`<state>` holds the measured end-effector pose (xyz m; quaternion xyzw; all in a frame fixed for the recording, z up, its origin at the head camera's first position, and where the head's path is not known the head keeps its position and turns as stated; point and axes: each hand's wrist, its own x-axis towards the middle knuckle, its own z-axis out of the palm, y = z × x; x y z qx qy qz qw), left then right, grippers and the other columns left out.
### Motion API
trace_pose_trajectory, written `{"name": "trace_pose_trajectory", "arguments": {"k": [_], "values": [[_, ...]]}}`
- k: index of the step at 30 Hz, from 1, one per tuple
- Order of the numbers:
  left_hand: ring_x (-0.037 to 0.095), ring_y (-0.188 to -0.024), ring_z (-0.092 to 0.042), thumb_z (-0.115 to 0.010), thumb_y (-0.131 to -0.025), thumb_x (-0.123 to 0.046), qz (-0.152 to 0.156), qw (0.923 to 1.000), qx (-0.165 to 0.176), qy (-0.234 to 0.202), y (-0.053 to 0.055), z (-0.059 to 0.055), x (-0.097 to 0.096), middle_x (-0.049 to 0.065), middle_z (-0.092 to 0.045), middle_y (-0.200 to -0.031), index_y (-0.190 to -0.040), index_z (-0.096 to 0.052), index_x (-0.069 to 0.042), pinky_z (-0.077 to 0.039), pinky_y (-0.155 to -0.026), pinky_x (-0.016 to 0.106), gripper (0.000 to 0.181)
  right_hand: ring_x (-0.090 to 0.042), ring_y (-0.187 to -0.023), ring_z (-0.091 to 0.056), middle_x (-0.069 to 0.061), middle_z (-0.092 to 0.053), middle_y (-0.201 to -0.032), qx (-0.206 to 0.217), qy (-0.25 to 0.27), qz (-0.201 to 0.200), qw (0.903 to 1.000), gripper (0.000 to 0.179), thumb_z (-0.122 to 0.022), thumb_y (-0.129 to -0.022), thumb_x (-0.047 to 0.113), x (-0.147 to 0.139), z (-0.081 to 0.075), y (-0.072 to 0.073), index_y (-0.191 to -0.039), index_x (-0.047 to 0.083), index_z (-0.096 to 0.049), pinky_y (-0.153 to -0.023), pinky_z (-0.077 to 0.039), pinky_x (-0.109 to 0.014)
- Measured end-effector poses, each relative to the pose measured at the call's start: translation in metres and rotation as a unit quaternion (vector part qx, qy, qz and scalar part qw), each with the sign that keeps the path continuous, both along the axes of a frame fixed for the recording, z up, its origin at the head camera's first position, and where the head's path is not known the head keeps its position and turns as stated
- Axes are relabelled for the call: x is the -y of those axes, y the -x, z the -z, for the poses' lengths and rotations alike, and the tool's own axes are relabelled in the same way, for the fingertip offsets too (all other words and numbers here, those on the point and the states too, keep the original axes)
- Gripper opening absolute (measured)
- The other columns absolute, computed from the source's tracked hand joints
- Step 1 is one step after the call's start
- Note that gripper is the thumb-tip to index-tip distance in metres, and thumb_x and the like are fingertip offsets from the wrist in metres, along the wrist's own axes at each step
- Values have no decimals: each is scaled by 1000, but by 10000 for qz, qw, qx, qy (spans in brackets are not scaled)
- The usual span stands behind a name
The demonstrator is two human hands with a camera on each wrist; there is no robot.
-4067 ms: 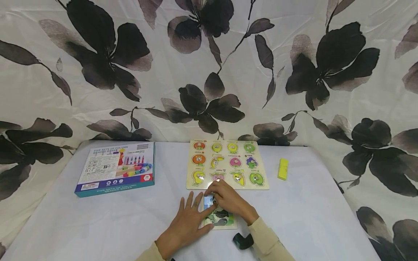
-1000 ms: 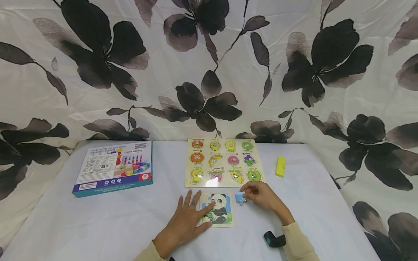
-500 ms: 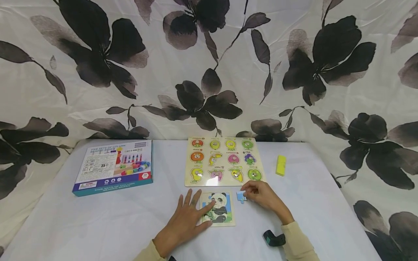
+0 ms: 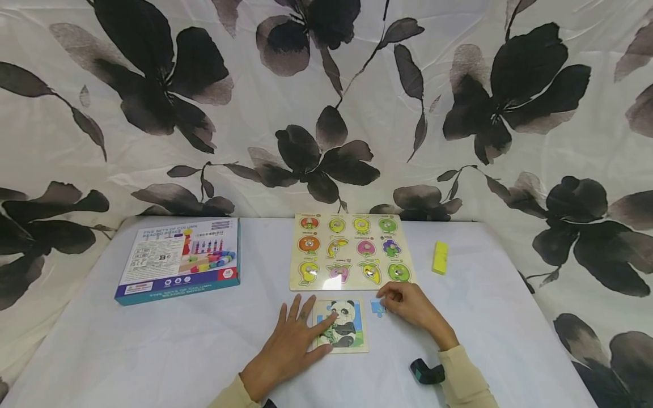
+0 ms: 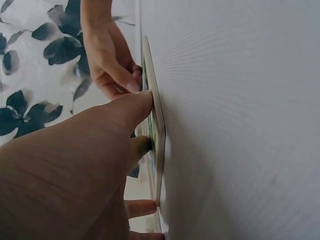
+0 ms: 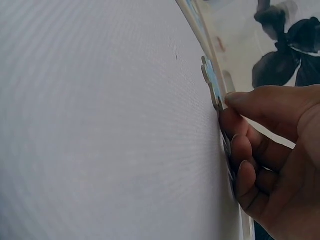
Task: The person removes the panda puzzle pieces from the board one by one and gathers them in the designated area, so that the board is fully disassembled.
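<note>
A small wooden panda jigsaw puzzle (image 4: 340,327) lies flat on the white table. My left hand (image 4: 292,343) spreads its fingers at the puzzle's left side. Its index finger touches the panda picture and its thumb rests by the lower edge; in the left wrist view the thumb (image 5: 136,106) overlaps the board's side. Just right of the puzzle, my right hand (image 4: 410,305) pinches a blue jigsaw piece (image 4: 377,307) between thumb and fingertips, low over the cloth. In the right wrist view the piece (image 6: 211,79) shows edge-on, its near end hidden by the fingers.
Behind the puzzle lies a fruit peg board (image 4: 352,252) with colourful pieces. A boxed bead toy (image 4: 178,260) stands back left, and a yellow block (image 4: 440,258) lies back right. A black wrist device (image 4: 427,372) shows by the right sleeve. Floral cloth (image 4: 326,102) hangs behind.
Earlier my right hand was over the puzzle's upper part; it has moved right and now holds the blue piece beside the board. The left hand has stayed put. Little differs over the last second.
</note>
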<state>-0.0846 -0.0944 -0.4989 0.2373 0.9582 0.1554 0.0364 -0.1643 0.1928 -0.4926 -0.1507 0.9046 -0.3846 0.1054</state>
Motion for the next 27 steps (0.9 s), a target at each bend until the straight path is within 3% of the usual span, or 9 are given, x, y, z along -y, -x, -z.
{"name": "trace_pose_trajectory", "arguments": {"k": [8, 16, 21, 27], "values": [[53, -138, -21, -56, -90, -54, 11, 10000, -19, -18, 0, 0, -1, 20, -30, -151, -143, -45, -36, -23, -104, 69, 57, -13, -70, -51, 4, -58, -78, -31, 46, 30, 10000, 9, -66, -89, 10, -1, -2, 0, -96, 14, -71, -61, -44, -22], [55, -138, -17, -52, -91, -56, 23, 9997, 244, -22, 1, -1, -2, 23, -27, -152, -143, -43, -40, -19, -104, 71, 54, -14, -82, -56, 3, -68, -99, -250, 644, 75, 9976, 12, -66, -91, 19, 19, -7, 2, -101, 15, -71, -73, -49, -24], [56, -137, -18, -52, -92, -55, 85, 9997, 250, -5, 1, 0, -1, 25, -28, -151, -140, -47, -41, -20, -102, 72, 51, -12, -82, -60, 2, -70, -101, -443, 929, -275, 9943, 15, -67, -90, 19, 46, -5, 5, -103, 12, -73, -75, -51, -25], [56, -137, -19, -51, -92, -55, 115, 9997, 211, 69, 1, 0, -1, 23, -29, -151, -140, -47, -40, -22, -102, 73, 51, -11, -93, -64, 2, -71, -102, -372, 1005, -843, 9907, 17, -68, -90, 15, 72, 0, 5, -106, 12, -72, -87, -51, -30]]}}
